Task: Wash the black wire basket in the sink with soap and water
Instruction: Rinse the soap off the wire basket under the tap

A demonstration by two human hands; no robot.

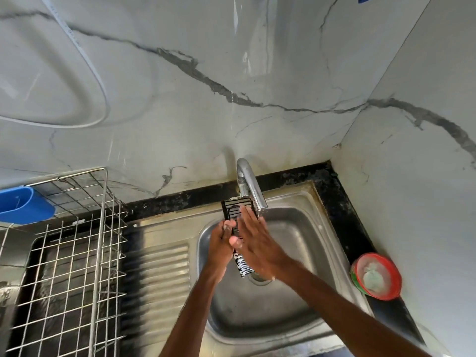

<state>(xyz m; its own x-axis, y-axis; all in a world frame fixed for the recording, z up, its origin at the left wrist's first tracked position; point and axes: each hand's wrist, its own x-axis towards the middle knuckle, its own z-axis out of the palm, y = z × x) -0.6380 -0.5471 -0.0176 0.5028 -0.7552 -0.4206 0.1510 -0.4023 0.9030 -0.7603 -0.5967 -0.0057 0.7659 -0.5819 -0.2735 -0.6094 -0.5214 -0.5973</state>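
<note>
A person is holding the basket (233, 211) upright over the sink (291, 253), just beneath the tap (251, 186). The left hand (221, 243) is gripping it with curled fingers, and the right hand (257, 243) is pressing against it, fingers straight and close together.

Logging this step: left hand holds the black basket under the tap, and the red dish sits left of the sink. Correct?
Not quite: in the head view the red dish sits right of the sink. The left hand does hold the black basket under the tap.
</note>
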